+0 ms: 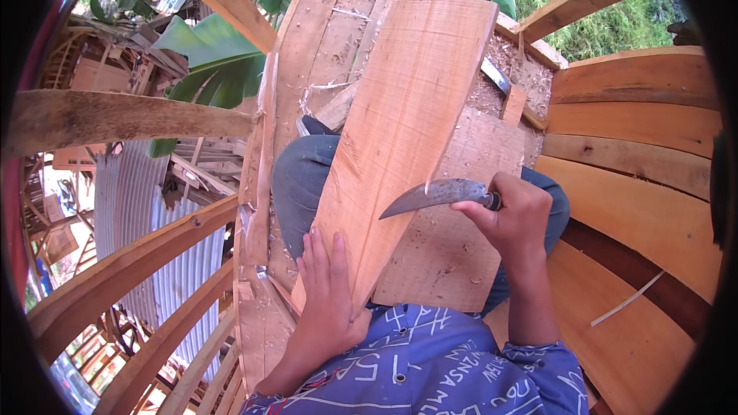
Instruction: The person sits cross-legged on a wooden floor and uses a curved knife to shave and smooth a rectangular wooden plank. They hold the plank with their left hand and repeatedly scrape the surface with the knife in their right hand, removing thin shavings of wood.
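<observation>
A long wooden board (400, 100) slants across my lap, its wide end away from me and its narrower end against my shirt. My left hand (329, 284) lies flat on the board's near left part, fingers stretched out. In my right hand (511, 215) is a knife with a broad curved blade (434, 196); the fist wraps its dark handle. The blade points left, over the board's right edge, and a thin curl of wood shows beside its upper edge. Whether the blade touches the wood, I cannot tell. Beneath, a second flat board (461, 261) lies between my legs.
Another blade (496, 77) with a wooden handle lies beyond the board, among shavings. Wooden rails (131, 115) stand along the left, and a plank wall (630, 154) closes the right. Corrugated metal sheets (131, 207) and banana leaves (219, 61) show outside the rails.
</observation>
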Available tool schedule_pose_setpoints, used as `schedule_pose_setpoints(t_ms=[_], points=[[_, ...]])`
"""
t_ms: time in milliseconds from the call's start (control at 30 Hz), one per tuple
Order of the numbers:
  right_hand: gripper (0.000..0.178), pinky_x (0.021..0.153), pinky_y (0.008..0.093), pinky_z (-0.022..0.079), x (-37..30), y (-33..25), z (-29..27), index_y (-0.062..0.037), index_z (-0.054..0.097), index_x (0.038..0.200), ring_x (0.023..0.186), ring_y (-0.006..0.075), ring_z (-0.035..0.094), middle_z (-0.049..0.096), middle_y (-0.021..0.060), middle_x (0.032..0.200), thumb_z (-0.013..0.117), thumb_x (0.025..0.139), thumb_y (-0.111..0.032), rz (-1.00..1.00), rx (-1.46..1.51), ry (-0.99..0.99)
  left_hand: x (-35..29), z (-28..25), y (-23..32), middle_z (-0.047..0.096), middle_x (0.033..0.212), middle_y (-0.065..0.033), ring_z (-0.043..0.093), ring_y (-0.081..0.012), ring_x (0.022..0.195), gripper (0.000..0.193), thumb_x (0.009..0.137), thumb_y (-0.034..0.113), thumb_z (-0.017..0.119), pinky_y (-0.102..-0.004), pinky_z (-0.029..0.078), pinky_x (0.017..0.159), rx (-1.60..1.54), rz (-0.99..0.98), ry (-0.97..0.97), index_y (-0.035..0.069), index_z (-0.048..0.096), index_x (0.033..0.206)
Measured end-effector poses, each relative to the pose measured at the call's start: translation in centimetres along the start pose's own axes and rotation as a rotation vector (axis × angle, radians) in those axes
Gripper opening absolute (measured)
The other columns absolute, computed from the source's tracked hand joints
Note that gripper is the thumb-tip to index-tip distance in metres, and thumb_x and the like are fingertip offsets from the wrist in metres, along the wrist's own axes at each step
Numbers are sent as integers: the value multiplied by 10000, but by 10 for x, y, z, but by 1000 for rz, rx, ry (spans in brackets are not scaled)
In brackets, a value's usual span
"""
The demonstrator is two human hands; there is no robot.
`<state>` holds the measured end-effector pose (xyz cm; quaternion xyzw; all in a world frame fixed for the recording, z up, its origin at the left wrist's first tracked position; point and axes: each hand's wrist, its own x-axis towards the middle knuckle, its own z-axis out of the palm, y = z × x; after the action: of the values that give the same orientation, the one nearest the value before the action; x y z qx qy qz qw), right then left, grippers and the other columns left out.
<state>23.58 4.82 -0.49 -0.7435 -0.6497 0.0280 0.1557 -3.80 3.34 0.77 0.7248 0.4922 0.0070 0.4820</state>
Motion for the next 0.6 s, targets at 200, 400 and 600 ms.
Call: schedule_pose_setpoints(t_ms=[200, 400, 600], points=[[668, 407, 322, 379, 5, 3, 2, -66, 473, 555, 408, 230, 494, 443, 62, 455, 714, 635, -684, 2, -9, 12, 0, 2, -2, -7, 1483, -392, -21, -574, 1382, 975, 685, 132, 598, -679, 59, 1070, -8, 0, -2, -44, 62, 1480], [667, 406, 317, 375, 11, 4, 0, -69, 473, 555, 402, 221, 485, 441, 57, 454, 724, 621, -682, -6, -9, 9, 0, 1, -1, -12, 1480, -395, -23, -576, 1381, 966, 688, 120, 587, -680, 60, 1070, -15, -6, -10, -49, 57, 1478], [676, 399, 312, 367, 13, 11, 7, -70, 463, 552, 396, 212, 464, 430, 53, 455, 720, 616, -691, -7, -24, 44, 3, 4, -2, -20, 1480, -395, -27, -578, 1379, 966, 688, 113, 581, -680, 55, 1070, -11, 3, -12, -54, 48, 1476]])
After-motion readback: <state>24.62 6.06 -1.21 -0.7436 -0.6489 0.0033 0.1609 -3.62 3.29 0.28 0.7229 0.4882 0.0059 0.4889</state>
